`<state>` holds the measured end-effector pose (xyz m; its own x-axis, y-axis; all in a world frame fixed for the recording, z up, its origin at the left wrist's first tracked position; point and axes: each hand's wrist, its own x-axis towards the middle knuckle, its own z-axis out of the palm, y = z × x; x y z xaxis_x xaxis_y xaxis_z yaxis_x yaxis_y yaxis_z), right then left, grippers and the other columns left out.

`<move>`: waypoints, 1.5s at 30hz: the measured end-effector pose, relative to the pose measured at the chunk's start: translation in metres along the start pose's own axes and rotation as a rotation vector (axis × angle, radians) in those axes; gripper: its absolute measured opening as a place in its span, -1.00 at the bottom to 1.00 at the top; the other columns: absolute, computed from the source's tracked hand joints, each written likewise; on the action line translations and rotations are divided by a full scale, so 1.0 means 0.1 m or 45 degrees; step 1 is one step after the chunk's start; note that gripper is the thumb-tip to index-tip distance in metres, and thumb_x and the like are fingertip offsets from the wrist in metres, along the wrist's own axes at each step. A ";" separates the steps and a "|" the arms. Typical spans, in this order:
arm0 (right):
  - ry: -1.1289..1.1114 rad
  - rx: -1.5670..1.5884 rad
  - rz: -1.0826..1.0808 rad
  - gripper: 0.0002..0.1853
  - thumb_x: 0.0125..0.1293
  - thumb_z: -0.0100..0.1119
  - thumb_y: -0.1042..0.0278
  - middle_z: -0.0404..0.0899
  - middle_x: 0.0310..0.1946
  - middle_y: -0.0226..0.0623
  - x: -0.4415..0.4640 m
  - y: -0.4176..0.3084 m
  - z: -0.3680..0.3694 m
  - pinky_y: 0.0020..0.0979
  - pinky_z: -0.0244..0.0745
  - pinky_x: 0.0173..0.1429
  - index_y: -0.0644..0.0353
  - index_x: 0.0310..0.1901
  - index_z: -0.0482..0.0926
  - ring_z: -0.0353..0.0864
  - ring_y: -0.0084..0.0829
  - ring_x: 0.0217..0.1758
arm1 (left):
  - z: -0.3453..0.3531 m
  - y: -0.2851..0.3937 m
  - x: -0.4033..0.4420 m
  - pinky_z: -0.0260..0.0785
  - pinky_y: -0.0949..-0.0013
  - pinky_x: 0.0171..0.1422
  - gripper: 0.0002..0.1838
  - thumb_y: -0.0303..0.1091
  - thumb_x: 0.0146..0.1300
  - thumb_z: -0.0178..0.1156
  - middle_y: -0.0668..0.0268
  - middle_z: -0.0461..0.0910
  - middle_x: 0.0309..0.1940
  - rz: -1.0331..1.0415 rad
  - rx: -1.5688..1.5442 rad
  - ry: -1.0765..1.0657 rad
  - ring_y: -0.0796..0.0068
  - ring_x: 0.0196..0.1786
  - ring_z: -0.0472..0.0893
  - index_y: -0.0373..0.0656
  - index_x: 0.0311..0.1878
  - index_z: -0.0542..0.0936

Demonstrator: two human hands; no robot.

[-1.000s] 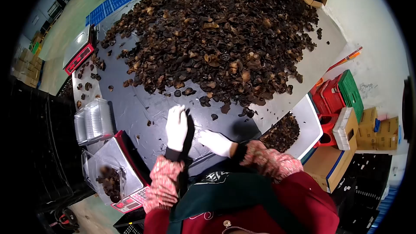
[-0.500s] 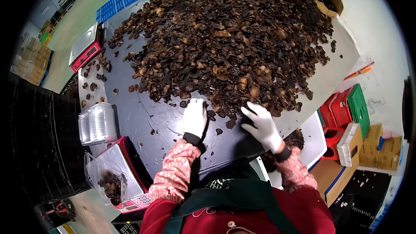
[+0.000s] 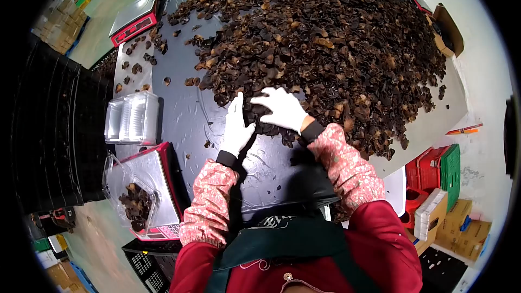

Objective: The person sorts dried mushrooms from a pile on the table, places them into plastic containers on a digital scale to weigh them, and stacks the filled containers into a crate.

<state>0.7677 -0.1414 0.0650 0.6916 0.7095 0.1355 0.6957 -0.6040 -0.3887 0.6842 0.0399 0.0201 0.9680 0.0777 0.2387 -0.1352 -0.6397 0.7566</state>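
A large heap of dark brown, curled, fungus-like pieces covers much of the grey table. At the heap's near edge is my left hand, white-gloved, its thumb apart from its upright fingers. Just right of it, my right hand, also white-gloved, lies over the pieces with fingers spread, pointing left. Dark pieces lie between the two hands; neither hand is closed round any.
Left of the hands stand stacked clear plastic trays and a red scale bearing an open clear container of pieces. Another scale sits farther back. Red crates and cardboard boxes are at the right.
Both hands first moved forward to the heap. Since then my right hand has swung left, close beside my left hand. The view has shifted, too.
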 end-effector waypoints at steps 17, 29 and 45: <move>0.662 0.001 0.240 -0.53 0.18 0.14 0.50 0.56 0.11 -0.10 -1.08 -0.34 -0.03 -0.10 0.37 0.29 0.08 0.17 0.60 0.50 -0.08 0.19 | -0.73 -0.45 -1.38 0.45 0.21 0.14 -0.44 -0.26 0.35 0.17 0.09 0.62 -0.01 -0.315 0.168 0.064 0.06 0.05 0.62 -0.04 0.41 0.36; 0.276 0.033 0.145 -0.70 0.18 0.22 0.36 0.57 -0.13 -0.23 -1.34 -0.88 0.65 -0.23 0.38 0.03 0.13 -0.03 0.62 0.51 -0.19 -0.05 | -0.68 -0.30 -1.09 0.44 0.20 0.07 -0.58 -0.58 0.11 0.06 0.15 0.50 -0.12 -0.102 0.276 0.371 0.14 -0.05 0.58 -0.09 0.07 0.59; 0.209 0.037 0.056 -0.72 0.20 0.29 0.23 0.55 -0.18 -0.31 -0.24 -0.38 0.42 -0.20 0.48 0.05 -0.04 -0.04 0.63 0.53 -0.20 -0.06 | -0.57 -0.04 -0.76 0.53 0.17 -0.13 -0.87 -0.45 0.30 0.07 0.17 0.52 0.05 0.093 0.438 -0.116 0.08 -0.17 0.67 -0.15 -0.12 0.53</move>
<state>0.7165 -0.1198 0.0382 0.7454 0.6121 0.2639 0.6597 -0.6207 -0.4237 0.5987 0.0801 0.0334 0.9754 -0.0363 0.2173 -0.1406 -0.8619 0.4871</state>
